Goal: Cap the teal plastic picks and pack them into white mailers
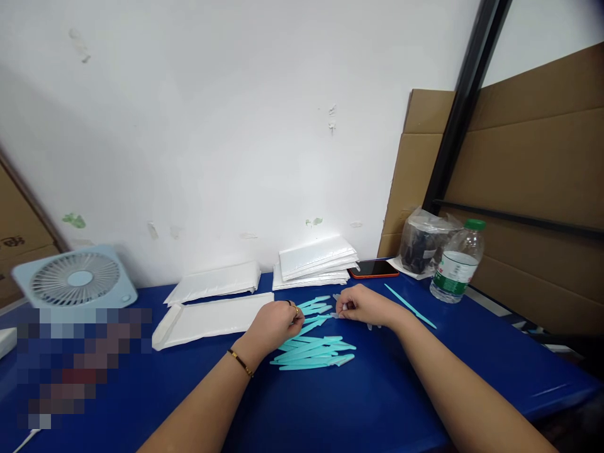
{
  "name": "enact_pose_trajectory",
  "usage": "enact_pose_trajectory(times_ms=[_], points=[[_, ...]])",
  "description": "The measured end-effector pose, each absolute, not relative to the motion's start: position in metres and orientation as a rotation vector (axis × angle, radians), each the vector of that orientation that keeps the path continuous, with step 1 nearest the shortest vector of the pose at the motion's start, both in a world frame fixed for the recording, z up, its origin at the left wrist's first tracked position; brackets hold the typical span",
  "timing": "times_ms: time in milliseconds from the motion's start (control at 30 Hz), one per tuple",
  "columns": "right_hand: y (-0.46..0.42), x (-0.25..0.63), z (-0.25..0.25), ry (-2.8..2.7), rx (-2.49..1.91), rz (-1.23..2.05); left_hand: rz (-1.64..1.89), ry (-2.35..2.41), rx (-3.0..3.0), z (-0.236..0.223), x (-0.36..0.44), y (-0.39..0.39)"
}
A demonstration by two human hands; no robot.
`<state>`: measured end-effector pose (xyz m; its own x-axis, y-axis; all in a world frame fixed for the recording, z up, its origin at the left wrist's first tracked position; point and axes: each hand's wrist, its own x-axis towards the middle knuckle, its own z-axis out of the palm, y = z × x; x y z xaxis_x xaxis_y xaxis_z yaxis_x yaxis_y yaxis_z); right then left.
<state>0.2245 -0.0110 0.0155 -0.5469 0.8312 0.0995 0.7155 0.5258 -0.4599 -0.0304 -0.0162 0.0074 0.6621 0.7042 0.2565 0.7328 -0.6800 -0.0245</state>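
Observation:
Slim turquoise eyebrow razors (314, 352) lie in a loose pile on the blue table, in front of my left hand (278, 324). That hand is closed, its fingertips pinching the handle of a razor (315, 324) that points right. My right hand (361, 305) is closed too, with its fingertips at a small clear blade cap (335, 315) by the tip of this razor. More razors (316, 305) lie just behind, between the hands. Other clear pieces (372, 326) show partly under my right hand. A single razor (410, 306) lies apart on the right.
An open white pouch (212, 321) lies left of my hands. White packets (217, 281) and a taller stack (316, 261) rest along the wall. Behind my right hand is a phone (375, 269). A water bottle (457, 264) and a wrapped dark item (419, 245) stand right, a fan (78, 277) left.

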Motion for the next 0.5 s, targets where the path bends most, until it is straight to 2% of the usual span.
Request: enact_pose_trajectory(times_ms=[233,367,500], points=[[-0.011,0.207,0.011,-2.394,-1.129,0.487,-0.41,-1.203,-2.764,0.008,-0.023,-0.016],[-0.007,0.218,0.016,-2.274,-1.244,0.42,-0.551,-1.379,-2.704,0.009,-0.025,-0.014],[-0.009,0.251,0.03,-2.325,-1.391,0.527,-0.572,-1.546,-2.846,0.008,-0.029,-0.017]])
